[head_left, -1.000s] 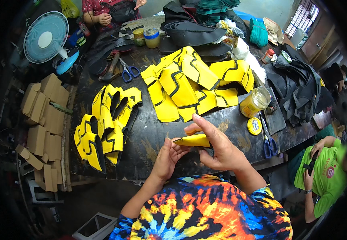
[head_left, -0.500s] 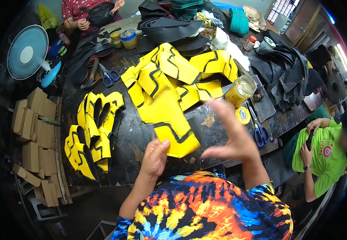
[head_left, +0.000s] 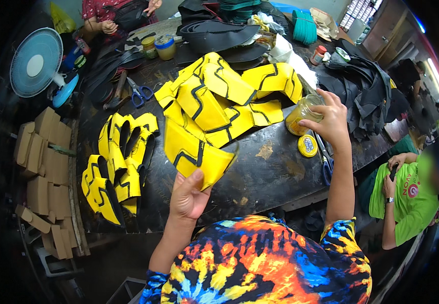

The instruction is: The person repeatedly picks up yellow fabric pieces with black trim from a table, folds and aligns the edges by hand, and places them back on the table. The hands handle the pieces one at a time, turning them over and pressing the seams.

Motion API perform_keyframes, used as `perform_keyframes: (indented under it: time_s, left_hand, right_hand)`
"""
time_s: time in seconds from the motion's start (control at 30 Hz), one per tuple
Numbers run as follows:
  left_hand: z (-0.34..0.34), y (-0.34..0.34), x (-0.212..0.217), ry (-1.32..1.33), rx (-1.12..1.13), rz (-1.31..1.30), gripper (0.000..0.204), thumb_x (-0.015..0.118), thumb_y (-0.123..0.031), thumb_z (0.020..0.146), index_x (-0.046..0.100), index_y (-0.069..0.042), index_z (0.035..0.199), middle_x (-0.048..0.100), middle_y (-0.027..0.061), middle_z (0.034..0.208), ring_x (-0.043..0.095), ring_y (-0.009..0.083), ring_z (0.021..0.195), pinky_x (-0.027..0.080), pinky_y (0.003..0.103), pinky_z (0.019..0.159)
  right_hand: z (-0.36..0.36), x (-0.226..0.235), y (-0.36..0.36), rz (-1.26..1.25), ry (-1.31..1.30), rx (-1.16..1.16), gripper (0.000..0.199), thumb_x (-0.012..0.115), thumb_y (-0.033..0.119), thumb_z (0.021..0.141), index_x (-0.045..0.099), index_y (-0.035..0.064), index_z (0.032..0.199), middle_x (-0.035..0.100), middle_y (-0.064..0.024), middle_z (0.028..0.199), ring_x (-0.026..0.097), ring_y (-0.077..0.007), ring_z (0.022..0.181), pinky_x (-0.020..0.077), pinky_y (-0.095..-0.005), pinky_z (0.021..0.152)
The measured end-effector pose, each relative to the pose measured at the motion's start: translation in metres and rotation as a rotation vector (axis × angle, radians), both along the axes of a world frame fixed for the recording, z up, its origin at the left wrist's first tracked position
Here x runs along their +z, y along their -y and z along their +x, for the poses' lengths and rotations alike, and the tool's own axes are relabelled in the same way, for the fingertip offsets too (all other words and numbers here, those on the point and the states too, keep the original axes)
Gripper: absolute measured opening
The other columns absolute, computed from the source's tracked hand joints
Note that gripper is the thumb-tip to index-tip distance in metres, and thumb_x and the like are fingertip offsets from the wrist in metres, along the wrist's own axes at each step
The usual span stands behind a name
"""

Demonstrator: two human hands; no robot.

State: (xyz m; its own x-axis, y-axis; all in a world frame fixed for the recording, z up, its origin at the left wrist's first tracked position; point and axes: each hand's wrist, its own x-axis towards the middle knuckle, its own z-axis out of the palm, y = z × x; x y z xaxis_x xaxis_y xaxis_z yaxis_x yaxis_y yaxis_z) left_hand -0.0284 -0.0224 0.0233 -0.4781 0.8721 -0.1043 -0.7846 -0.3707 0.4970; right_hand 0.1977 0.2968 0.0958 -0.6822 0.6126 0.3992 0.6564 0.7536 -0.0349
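Note:
A yellow piece of sheet material with black wavy lines [head_left: 194, 157] is pinched at its near edge by my left hand [head_left: 189, 195], thumb on top. The piece hangs tilted above the table edge, beside a heap of similar yellow pieces [head_left: 224, 88]. My right hand [head_left: 331, 116] is at the mouth of a glass jar of yellowish contents [head_left: 296, 120]. Its thumb and forefinger are apart over the jar's rim; I cannot tell whether they touch the glass. The other fingertips are partly hidden. A round yellow lid [head_left: 307, 146] lies just in front of the jar.
Folded yellow pieces [head_left: 121, 162] stand at left. Blue-handled scissors [head_left: 139, 96] lie behind them; another pair [head_left: 327, 169] sits below my right forearm. Black cut pieces [head_left: 356, 96] crowd the right. A fan [head_left: 36, 63] and cardboard boxes [head_left: 47, 167] flank the table. Two people sit nearby.
My right hand has moved up and right to the jar's mouth. My left hand has shifted slightly left and turned the yellow piece, which now slants differently.

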Motion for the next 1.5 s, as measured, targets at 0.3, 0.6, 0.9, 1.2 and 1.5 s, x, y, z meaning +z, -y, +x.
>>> perform_keyframes:
  time_s: [0.3,0.6,0.9,1.2,1.5]
  left_hand:
    - [0.006,-0.009,0.007,-0.163,0.061,0.050,0.051,0.066,0.000,0.097,0.051,-0.012,0.145,0.062,0.0028,0.141,0.060,0.0190,0.128,0.046,0.041,0.112]
    - [0.018,-0.012,-0.005,-0.263,0.109,0.120,0.043,0.065,0.004,0.097,0.058,-0.007,0.138,0.065,0.0057,0.134,0.062,0.0205,0.124,0.046,0.040,0.111]
    - [0.024,-0.012,-0.002,-0.324,0.136,0.116,0.042,0.062,0.003,0.099,0.056,-0.007,0.140,0.063,0.0066,0.136,0.061,0.0206,0.126,0.046,0.040,0.111]
    - [0.027,-0.010,0.017,-0.217,0.059,0.056,0.043,0.057,-0.005,0.104,0.049,-0.007,0.146,0.059,0.0083,0.143,0.057,0.0209,0.132,0.045,0.040,0.113]
    - [0.019,-0.014,0.024,-0.188,0.139,0.002,0.044,0.052,-0.013,0.108,0.043,-0.007,0.151,0.056,0.0091,0.146,0.056,0.0237,0.135,0.045,0.042,0.114]
  right_hand:
    - [0.018,0.003,0.047,0.059,-0.277,-0.024,0.032,0.087,0.020,0.074,0.076,0.0087,0.102,0.065,-0.0117,0.129,0.059,-0.0316,0.119,0.0423,-0.0464,0.101]
    - [-0.073,0.012,0.138,-0.800,-0.428,0.687,0.046,0.080,0.023,0.079,0.073,0.0082,0.122,0.044,-0.0205,0.157,0.036,-0.0366,0.150,0.0271,-0.0465,0.121]
    - [-0.099,0.000,0.159,-1.020,-0.721,0.716,0.027,0.077,0.007,0.083,0.079,0.0105,0.110,0.051,-0.0179,0.152,0.039,-0.0379,0.149,0.0305,-0.0475,0.121]
    - [-0.093,0.004,0.154,-0.497,-0.634,0.713,0.028,0.082,0.011,0.078,0.081,0.0171,0.104,0.058,-0.0151,0.146,0.045,-0.0339,0.144,0.0287,-0.0510,0.120]
    - [-0.084,0.024,0.139,-1.113,-1.033,1.456,0.040,0.084,0.044,0.076,0.081,0.0109,0.098,0.050,-0.0268,0.149,0.038,-0.0410,0.146,0.0193,-0.0537,0.122]
